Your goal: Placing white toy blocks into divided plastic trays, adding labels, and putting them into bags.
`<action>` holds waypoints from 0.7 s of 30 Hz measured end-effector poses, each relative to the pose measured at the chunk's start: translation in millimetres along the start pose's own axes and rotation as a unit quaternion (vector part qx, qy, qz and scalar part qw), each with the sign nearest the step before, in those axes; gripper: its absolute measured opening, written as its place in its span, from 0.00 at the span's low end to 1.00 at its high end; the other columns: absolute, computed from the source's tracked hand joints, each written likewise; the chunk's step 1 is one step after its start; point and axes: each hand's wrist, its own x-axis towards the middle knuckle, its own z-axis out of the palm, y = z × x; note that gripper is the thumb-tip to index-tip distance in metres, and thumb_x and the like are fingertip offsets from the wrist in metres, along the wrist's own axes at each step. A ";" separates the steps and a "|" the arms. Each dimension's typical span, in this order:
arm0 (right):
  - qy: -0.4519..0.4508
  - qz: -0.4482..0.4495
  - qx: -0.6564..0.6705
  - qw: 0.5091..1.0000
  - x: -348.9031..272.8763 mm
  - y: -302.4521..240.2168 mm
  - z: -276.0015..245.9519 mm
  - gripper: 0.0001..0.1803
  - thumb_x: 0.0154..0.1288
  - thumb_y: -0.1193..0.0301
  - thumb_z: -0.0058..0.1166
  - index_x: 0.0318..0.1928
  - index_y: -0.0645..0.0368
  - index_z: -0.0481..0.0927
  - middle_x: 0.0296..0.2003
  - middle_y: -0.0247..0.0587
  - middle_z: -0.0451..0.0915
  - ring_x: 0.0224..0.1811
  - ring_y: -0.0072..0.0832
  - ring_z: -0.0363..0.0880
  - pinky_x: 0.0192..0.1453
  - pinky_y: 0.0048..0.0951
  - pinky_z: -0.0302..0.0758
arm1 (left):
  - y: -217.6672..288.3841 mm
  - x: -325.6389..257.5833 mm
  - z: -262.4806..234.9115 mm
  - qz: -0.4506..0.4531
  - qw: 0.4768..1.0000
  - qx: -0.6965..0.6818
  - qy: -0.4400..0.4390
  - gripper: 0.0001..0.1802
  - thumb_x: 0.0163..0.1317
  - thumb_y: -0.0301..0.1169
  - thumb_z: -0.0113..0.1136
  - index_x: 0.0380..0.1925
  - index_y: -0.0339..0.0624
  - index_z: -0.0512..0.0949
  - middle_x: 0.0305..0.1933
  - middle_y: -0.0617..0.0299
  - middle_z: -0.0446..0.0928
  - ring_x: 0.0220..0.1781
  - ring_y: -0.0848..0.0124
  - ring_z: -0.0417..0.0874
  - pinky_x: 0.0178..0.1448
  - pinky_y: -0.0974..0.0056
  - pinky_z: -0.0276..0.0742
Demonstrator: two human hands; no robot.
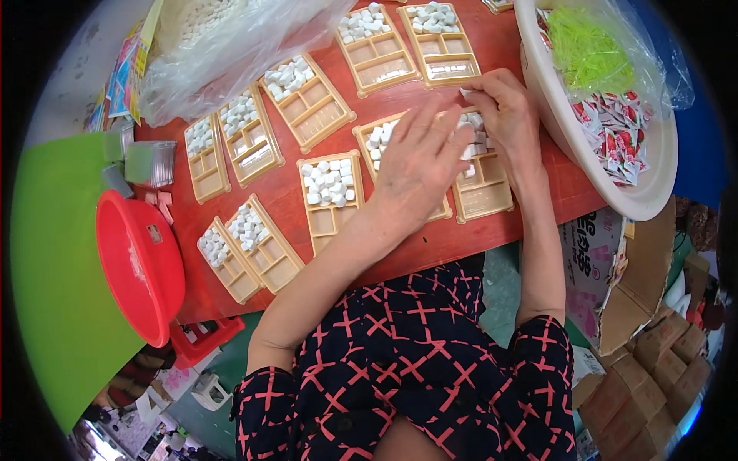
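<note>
Two hands over one tan tray on the red table: my left hand lies flat, holding nothing; my right hand pinches a white cube above it.

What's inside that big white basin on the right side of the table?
The white basin holds a heap of small red-and-white sachets and, above them, a clear bag of bright green strands. Whatever lies beneath the sachets and bag is covered, and the basin's bottom cannot be seen.
</note>
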 end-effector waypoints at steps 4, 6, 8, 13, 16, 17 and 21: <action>-0.022 0.021 -0.035 0.999 -0.2 1.7 1.8 0.06 0.50 0.81 0.53 0.31 0.64 0.77 0.27 0.40 0.75 0.28 0.29 0.75 0.31 0.24 0.70 | 4.0 -1.8 12.1 0.027 0.999 0.030 -0.020 0.20 0.42 0.29 0.59 0.39 0.35 0.72 0.48 0.53 0.70 0.57 0.57 0.66 0.60 0.55 0.60; -0.012 0.007 -0.057 0.998 0.3 2.7 1.9 0.05 0.50 0.81 0.52 0.31 0.64 0.77 0.27 0.41 0.75 0.28 0.29 0.75 0.32 0.24 0.70 | 0.6 -1.4 18.8 0.058 0.996 0.057 -0.020 0.19 0.40 0.27 0.58 0.36 0.34 0.73 0.46 0.53 0.70 0.55 0.57 0.68 0.59 0.55 0.61; 0.000 -0.006 -0.078 0.997 -0.2 2.9 1.0 0.05 0.51 0.81 0.52 0.31 0.64 0.76 0.27 0.41 0.75 0.28 0.30 0.75 0.32 0.24 0.70 | 0.6 -2.1 20.4 0.058 0.997 0.049 -0.021 0.18 0.40 0.28 0.58 0.36 0.34 0.74 0.46 0.53 0.71 0.55 0.57 0.68 0.59 0.55 0.61; 0.019 0.037 0.103 0.994 -13.6 -18.5 -10.9 0.05 0.50 0.83 0.52 0.31 0.66 0.75 0.25 0.38 0.74 0.27 0.23 0.73 0.31 0.20 0.68 | -1.0 -4.6 6.9 0.010 1.000 -0.010 0.013 0.16 0.42 0.27 0.59 0.35 0.35 0.75 0.46 0.52 0.72 0.54 0.56 0.69 0.57 0.55 0.64; -0.001 0.046 0.098 0.994 -34.9 -20.7 -25.5 0.06 0.49 0.85 0.52 0.30 0.66 0.75 0.25 0.37 0.73 0.28 0.21 0.72 0.31 0.19 0.68 | -11.9 -12.1 -16.2 -0.010 0.998 0.024 0.053 0.15 0.43 0.25 0.60 0.36 0.39 0.76 0.46 0.52 0.72 0.53 0.55 0.70 0.55 0.55 0.66; -0.002 0.034 0.054 0.998 -39.6 -19.6 -27.6 0.06 0.49 0.86 0.53 0.30 0.66 0.76 0.26 0.38 0.73 0.28 0.23 0.73 0.32 0.20 0.69 | -15.7 -17.2 -26.7 -0.031 0.997 0.042 0.054 0.15 0.43 0.23 0.60 0.35 0.40 0.77 0.46 0.51 0.72 0.52 0.54 0.70 0.54 0.55 0.67; 0.031 -0.002 0.014 0.999 -59.9 -30.0 -32.5 0.06 0.47 0.85 0.54 0.29 0.65 0.76 0.26 0.40 0.74 0.28 0.26 0.74 0.31 0.21 0.69 | -20.0 -44.3 -58.6 -0.103 0.989 0.085 0.058 0.13 0.43 0.20 0.60 0.32 0.41 0.77 0.42 0.53 0.73 0.45 0.56 0.72 0.47 0.57 0.69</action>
